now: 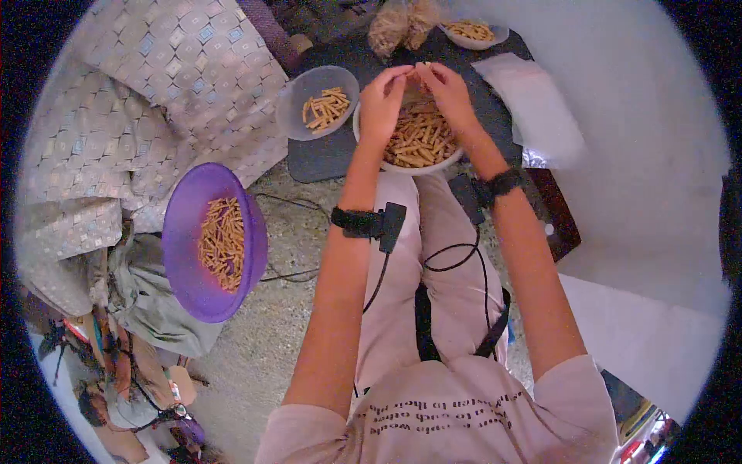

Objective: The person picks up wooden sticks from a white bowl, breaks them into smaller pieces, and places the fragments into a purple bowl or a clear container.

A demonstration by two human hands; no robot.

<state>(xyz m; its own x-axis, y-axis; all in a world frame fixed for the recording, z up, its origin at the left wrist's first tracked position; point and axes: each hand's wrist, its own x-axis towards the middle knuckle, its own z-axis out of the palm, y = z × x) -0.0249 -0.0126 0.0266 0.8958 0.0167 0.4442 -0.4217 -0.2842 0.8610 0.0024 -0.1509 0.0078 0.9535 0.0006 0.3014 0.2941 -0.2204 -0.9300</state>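
Note:
My left hand [386, 91] and my right hand [444, 87] meet above the far side of a white bowl [423, 168] heaped with short tan sticks [421, 138]. The fingertips of both hands are pinched together, close to each other. What lies between them is too small to make out. Left of the white bowl stands a translucent bowl [290, 108] with a smaller pile of sticks [326, 108] in it.
A purple basin [182, 251] with many sticks sits at the left. Behind the hands are plastic bags [398, 27] and a small bowl [498, 39] of sticks. A white packet [541, 104] lies right of the dark tabletop [309, 166]. Cables hang from both wrist straps.

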